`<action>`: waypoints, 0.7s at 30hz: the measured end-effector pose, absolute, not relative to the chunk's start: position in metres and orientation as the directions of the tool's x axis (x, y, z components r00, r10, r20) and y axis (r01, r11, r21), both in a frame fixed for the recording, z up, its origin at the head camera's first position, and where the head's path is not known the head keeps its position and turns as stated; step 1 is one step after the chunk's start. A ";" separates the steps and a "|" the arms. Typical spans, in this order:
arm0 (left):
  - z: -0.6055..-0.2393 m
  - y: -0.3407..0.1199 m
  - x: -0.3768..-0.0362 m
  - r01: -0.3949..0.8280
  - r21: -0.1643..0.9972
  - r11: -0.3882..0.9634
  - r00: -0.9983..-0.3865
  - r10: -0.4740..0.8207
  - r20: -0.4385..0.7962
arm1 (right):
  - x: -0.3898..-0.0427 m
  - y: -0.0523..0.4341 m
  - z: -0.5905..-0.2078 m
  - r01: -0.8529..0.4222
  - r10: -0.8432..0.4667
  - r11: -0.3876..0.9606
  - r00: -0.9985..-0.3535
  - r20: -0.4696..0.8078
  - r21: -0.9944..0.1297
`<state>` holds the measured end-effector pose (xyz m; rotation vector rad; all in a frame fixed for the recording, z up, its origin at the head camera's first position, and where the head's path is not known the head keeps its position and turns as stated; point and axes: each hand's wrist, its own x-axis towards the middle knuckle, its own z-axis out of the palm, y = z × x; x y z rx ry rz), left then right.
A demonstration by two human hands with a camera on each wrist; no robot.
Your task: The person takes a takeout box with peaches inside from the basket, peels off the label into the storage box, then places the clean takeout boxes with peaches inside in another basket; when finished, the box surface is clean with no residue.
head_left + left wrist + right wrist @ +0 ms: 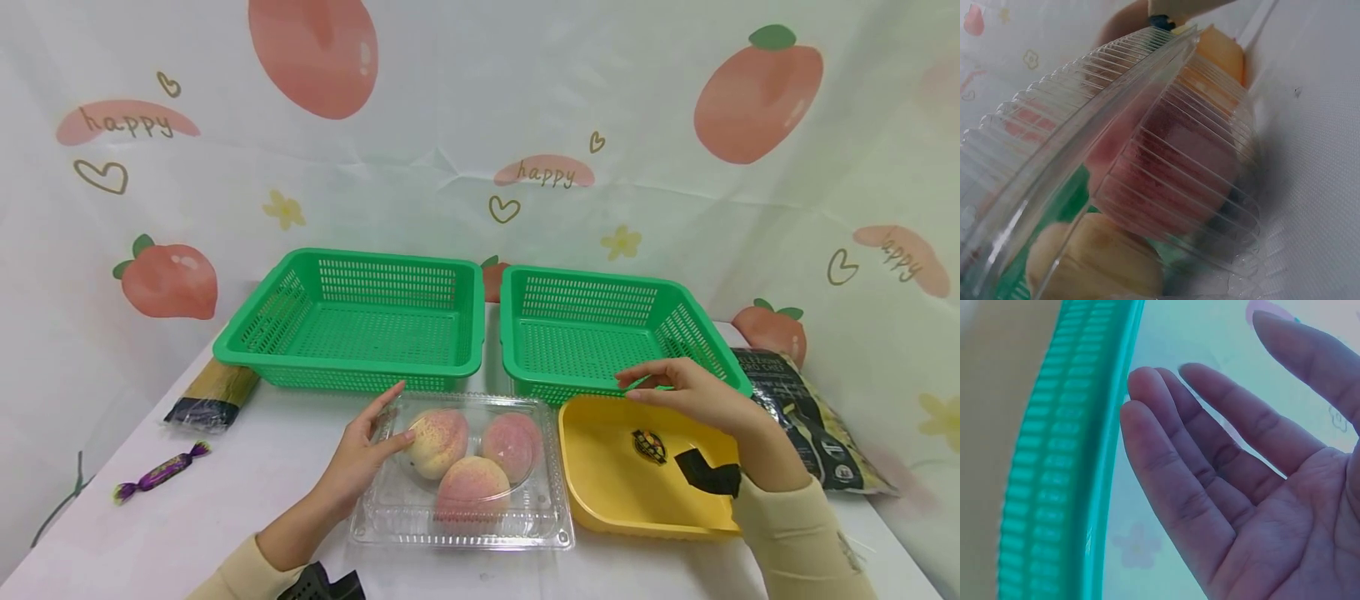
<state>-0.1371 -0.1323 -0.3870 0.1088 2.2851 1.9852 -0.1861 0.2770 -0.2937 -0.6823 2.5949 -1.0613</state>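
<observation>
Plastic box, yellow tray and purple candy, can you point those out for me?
Plastic box (525, 538), head view: its front rim.
Yellow tray (622, 485), head view: its bare floor.
Purple candy (164, 472), head view: middle of its wrapper.

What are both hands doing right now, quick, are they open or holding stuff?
Left hand: open, thumb and pointing finger straight, touching the clear box.
Right hand: open, holding nothing.

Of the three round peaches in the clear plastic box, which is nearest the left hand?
The yellow-and-pink back-left peach, right by the left hand; the pinker back-right peach and the front peach are farther away.
</observation>
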 end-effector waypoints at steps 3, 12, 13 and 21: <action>-0.387 -0.132 -0.137 -0.020 0.990 0.138 -0.991 0.126 -0.038 | -0.193 0.268 -0.290 -0.325 -0.511 0.619 -0.858 -0.051 -0.715; -0.388 -0.132 -0.137 -0.018 0.991 0.136 -0.991 0.126 -0.035 | -0.215 0.243 -0.279 -0.311 -0.537 0.589 -0.840 -0.074 -0.746; -0.388 -0.132 -0.137 -0.018 0.991 0.136 -0.992 0.125 -0.035 | -0.217 0.240 -0.278 -0.308 -0.541 0.581 -0.838 -0.075 -0.753; -0.387 -0.132 -0.137 -0.021 0.990 0.142 -0.992 0.121 -0.039 | -0.234 0.217 -0.272 -0.314 -0.566 0.550 -0.822 -0.068 -0.774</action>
